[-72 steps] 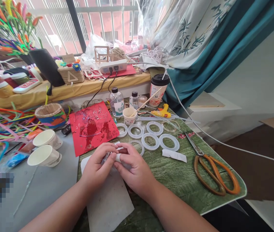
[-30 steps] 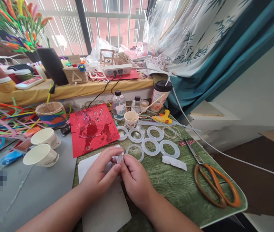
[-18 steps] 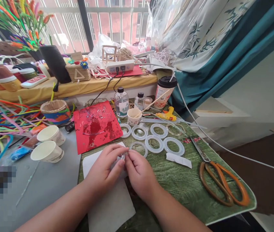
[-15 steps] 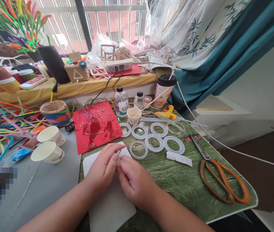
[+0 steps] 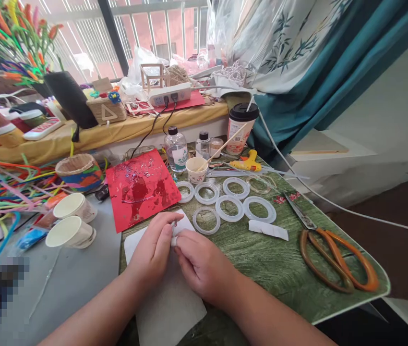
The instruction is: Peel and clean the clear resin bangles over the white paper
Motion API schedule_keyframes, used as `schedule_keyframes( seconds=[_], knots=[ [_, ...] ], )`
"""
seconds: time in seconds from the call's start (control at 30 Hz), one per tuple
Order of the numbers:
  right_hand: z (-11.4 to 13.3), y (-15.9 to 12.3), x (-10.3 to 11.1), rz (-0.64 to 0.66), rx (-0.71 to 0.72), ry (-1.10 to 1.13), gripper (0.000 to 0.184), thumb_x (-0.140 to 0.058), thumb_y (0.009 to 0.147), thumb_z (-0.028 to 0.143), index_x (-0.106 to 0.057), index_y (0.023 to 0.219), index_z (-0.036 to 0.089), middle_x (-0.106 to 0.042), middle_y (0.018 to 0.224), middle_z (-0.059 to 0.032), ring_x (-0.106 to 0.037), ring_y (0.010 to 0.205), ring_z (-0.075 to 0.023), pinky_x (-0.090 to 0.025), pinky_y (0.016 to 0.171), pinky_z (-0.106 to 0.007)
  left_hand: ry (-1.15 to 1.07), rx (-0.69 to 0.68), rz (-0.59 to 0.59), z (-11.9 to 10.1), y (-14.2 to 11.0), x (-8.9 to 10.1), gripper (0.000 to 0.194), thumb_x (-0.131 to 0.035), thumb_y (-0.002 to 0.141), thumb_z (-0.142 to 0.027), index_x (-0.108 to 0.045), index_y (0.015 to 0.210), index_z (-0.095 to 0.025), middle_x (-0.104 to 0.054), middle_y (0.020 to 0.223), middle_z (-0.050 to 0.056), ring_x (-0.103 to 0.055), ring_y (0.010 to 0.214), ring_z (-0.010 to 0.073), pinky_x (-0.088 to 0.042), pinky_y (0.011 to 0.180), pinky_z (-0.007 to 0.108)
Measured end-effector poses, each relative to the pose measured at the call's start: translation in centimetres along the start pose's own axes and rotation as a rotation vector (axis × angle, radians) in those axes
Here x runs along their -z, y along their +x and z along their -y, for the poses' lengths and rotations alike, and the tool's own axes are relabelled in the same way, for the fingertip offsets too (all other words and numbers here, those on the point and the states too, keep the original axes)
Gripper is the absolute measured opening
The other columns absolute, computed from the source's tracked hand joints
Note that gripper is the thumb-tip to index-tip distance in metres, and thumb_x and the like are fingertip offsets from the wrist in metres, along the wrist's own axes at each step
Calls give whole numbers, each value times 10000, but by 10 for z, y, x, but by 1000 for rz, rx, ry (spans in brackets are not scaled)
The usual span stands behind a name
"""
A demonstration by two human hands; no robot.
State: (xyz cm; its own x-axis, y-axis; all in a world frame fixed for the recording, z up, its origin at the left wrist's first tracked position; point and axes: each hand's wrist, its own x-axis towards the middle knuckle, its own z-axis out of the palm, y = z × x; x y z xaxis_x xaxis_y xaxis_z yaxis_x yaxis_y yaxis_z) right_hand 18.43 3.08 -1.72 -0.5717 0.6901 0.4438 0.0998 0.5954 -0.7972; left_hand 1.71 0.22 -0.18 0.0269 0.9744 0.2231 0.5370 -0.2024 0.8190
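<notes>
"Are the fingers (image 5: 163, 226) of the left hand (image 5: 152, 250) pinching something?"

"Yes, they are pressing together against the fingertips (image 5: 184, 239) of the right hand (image 5: 204, 263), and a small white piece (image 5: 174, 241) is showing between the two hands, just above a white sheet (image 5: 170, 312). The fingers are hiding most of it, so I cannot tell what it is."

"Why are the hands working so close together?"

"Probably because the piece is tiny and needs support from both sides. The sheet seems to be serving as a clean backing on the green mat (image 5: 261, 262)."

"And the translucent rings (image 5: 206, 220)?"

"They are lying in a loose cluster just beyond the hands, apparently keeping within easy reach without crowding them."

"What about the orange-handled scissors (image 5: 355, 262)?"

"They are resting well to the right, past a white paper strip (image 5: 268, 230), while a hot glue gun (image 5: 246, 165) is sitting at the mat's far edge, seemingly kept clear of the hands."
</notes>
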Motion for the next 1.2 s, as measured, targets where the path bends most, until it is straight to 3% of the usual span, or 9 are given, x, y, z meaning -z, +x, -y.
schedule_keyframes(
  seconds=[0.13,0.23,0.37,0.63,0.73,0.87,0.97,1.1,1.2],
  knots=[
    [-4,1,-2,-144,-190,18,266,-414,1048,153,-396,799,245,-532,816,-24,-515,763,-199,-410,707,-330,53,-23,68,0,3,2,359,-438,1099,-346,-688,1331,-233,-709,1336,99,-652,1264,263,-537,1085,421],
    [-3,3,0,-53,-47,28,270,-433,1039,168,-366,790,247,-503,804,-12,-492,755,-194,-391,700,-327,87,-38,62,2,5,4,390,-425,1108,-349,-695,1373,-254,-701,1370,90,-643,1307,261,-534,1103,419],
    [-1,4,0,-168,-155,60,294,-409,1050,168,-353,773,247,-489,778,-7,-493,735,-187,-381,684,-322,94,-48,66,3,6,4,408,-431,1113,-380,-686,1402,-247,-686,1374,100,-636,1319,262,-528,1120,424],
    [3,4,2,-141,-150,91,296,-416,1044,169,-338,769,247,-479,771,-1,-483,726,-181,-375,673,-316,111,-83,38,2,0,-1,426,-383,1131,-400,-609,1467,-268,-643,1423,102,-609,1343,262,-522,1113,430],
    [4,4,5,-65,-45,89,285,-442,1030,167,-342,776,246,-473,779,2,-479,733,-181,-376,678,-314,104,-102,2,1,-3,-3,421,-340,1141,-387,-588,1458,-263,-644,1414,104,-606,1337,256,-521,1102,425],
    [3,4,5,-187,-131,48,286,-411,1043,150,-354,780,247,-490,778,-3,-485,725,-182,-377,674,-317,127,-100,18,0,-3,-4,382,-393,1126,-380,-602,1418,-249,-650,1408,110,-611,1331,262,-511,1121,438],
    [2,3,3,-72,-18,3,268,-434,1015,137,-347,788,250,-490,791,-8,-489,746,-193,-388,692,-326,127,-51,21,0,-1,-2,389,-384,1122,-364,-619,1406,-241,-674,1403,110,-634,1313,261,-521,1119,443],
    [0,3,4,-143,-99,13,250,-414,1026,127,-391,807,245,-526,821,-24,-511,761,-198,-407,701,-329,111,-44,36,-1,2,1,362,-521,1071,-363,-656,1388,-249,-699,1399,103,-660,1303,269,-545,1107,425],
    [0,4,8,-44,1,47,201,-427,1022,120,-444,859,237,-550,857,-32,-527,799,-203,-427,728,-332,97,-69,26,-2,2,4,364,-568,1049,-361,-685,1377,-255,-729,1367,92,-681,1284,266,-560,1091,405]
  ],
)
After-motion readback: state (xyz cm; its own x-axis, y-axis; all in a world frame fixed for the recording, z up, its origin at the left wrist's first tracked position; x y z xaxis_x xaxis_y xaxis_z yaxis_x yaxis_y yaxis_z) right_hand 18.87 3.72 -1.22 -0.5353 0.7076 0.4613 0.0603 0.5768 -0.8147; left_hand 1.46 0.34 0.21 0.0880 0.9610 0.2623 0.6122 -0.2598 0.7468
